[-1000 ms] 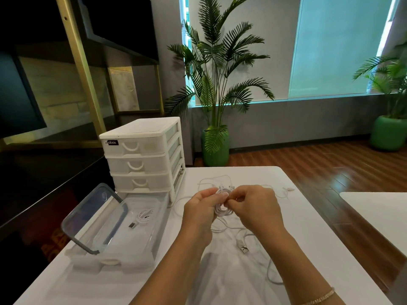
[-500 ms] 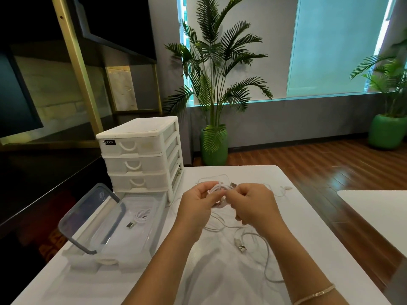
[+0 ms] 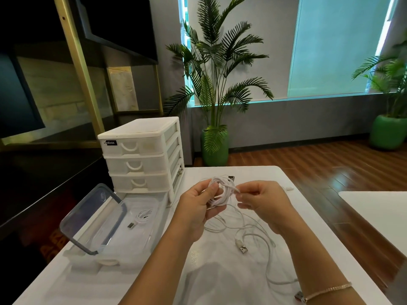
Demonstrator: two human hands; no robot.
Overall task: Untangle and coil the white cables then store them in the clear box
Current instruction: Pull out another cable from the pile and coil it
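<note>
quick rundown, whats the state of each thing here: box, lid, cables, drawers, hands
clear box: open, one coiled cable inside
lid: off, propped tilted on the box's left edge
stored cable: coiled, in the box
coil in hand: wound, held above the table
loose cables: uncoiled, sprawled on the table
drawer unit: all three drawers closed
left hand: holds the coil
right hand: pinches the coil's end

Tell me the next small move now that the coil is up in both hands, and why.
Probably tuck the free end through the coiled cable to lock it. The left hand grips the bundle while the right hand pinches its end just beside the loops. One coil already lies in the clear box, open at left, so this one looks nearly ready to follow. Loose cables remain on the table.
</note>
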